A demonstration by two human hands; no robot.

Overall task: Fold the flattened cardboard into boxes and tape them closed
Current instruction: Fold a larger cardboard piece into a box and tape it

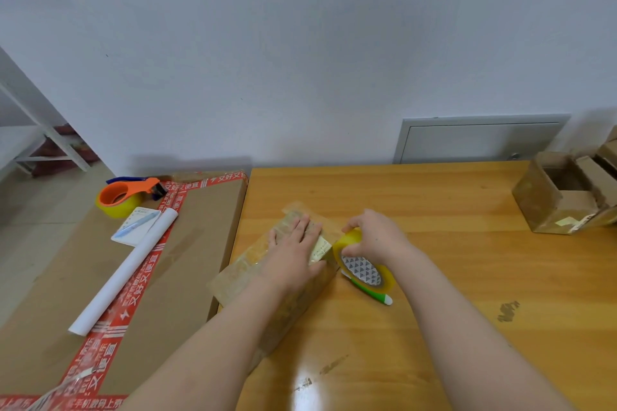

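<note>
Taping a box on our table

Our left hand (295,252) lies flat, fingers straight, on the taped cardboard box (267,284); just right, our right hand (375,237) curls around the yellow tape roll (362,269) touching the box's right edge.

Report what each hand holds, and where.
Right hand grips the yellow tape roll by its top rim. Left hand holds nothing; it presses flat on the taped cardboard box.

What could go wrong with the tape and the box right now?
The box sits at the left edge of the table, pinned only by the flat left hand; a hard tug by the right hand on the tape roll might slide it off. The green-and-white object lying by the roll could also snag the tape.
</note>
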